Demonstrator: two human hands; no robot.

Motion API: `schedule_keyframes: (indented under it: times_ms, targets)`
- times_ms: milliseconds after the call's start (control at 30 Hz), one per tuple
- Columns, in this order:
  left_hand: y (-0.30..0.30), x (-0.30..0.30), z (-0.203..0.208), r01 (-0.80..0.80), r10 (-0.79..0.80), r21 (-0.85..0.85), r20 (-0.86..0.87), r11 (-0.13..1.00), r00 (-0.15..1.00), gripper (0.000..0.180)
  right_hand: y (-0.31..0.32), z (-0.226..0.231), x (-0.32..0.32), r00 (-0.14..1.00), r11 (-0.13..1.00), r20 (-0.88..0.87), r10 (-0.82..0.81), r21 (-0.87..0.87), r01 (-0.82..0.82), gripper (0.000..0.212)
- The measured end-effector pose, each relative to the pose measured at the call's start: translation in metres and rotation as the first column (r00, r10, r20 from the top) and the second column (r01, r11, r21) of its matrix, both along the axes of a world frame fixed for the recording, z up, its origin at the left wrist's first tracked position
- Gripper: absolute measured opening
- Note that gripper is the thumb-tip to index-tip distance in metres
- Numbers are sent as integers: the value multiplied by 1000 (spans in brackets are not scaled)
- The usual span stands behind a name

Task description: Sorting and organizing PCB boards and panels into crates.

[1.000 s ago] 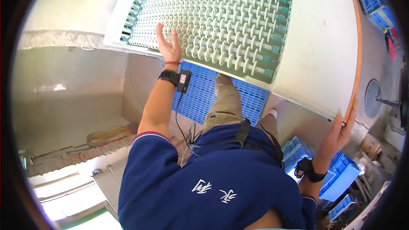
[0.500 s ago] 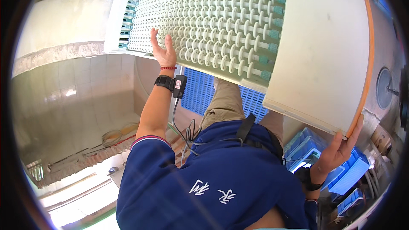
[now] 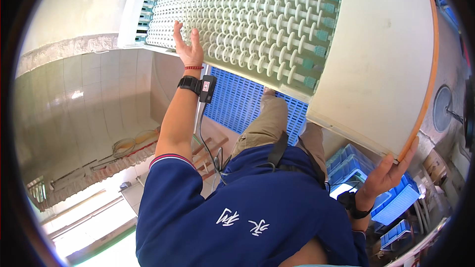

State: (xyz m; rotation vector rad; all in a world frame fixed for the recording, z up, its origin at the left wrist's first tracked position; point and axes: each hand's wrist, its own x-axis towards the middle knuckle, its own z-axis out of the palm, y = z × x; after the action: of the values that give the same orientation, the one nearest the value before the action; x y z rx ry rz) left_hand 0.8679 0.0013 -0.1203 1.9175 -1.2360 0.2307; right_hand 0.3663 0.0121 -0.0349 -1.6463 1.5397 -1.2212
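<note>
A roller conveyor bed [image 3: 237, 34] fills the upper middle, with rows of pale ringed rollers ending in teal fittings. To its right lies a white panel [image 3: 373, 64] with an orange outer edge. My left hand [image 3: 189, 47] is raised at the bed's near edge, thumb and fingers apart, with nothing seen in it; whether it touches the rollers is unclear. At the panel's near right corner is my right hand [image 3: 388, 175]. Its thumb lies by the near edge and a finger stretches along the orange edge, the two apart. Its other fingers are partly hidden.
Beneath the bed is a blue slatted plastic mat [image 3: 235, 100], with my legs over it. Several blue crates [image 3: 396, 205] stand low on the right. A grey round disc [image 3: 443, 109] is farther right. A tiled wall [image 3: 99, 89] runs along the left. A cable hangs from my left wrist.
The view has shifted slightly, so the conveyor bed sits a little higher and more of the blue mat shows. Both hands keep their places at the bed and the panel corner.
</note>
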Motion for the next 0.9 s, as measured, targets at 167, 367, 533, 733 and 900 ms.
schedule_keyframes:
  times_ms: [167, 367, 533, 733, 900]
  targets:
    - [3, 4, -4, -33, 33, -15, -39, 999, 999, 56, -4, -4, -2, 999, 999, -45, -13, -47, 11, 51]
    - [3, 9, -9, -23, 22, -25, -62, 999, 998, 55, -4, -5, 0, 994, 999, -111, 2, -52, -8, 56]
    - [3, 10, -11, -50, 49, -33, -40, 998, 998, 53, -5, -5, 2, 989, 998, -144, -42, -62, 34, 55]
    - [5, 6, -9, -96, 97, -33, 28, 995, 995, 47, -4, 2, 8, 987, 995, -156, -50, -92, 36, 49]
    - [3, 8, -6, -115, 114, 26, 17, 993, 993, 45, -6, -3, 5, 990, 994, -135, -41, -110, 26, 49]
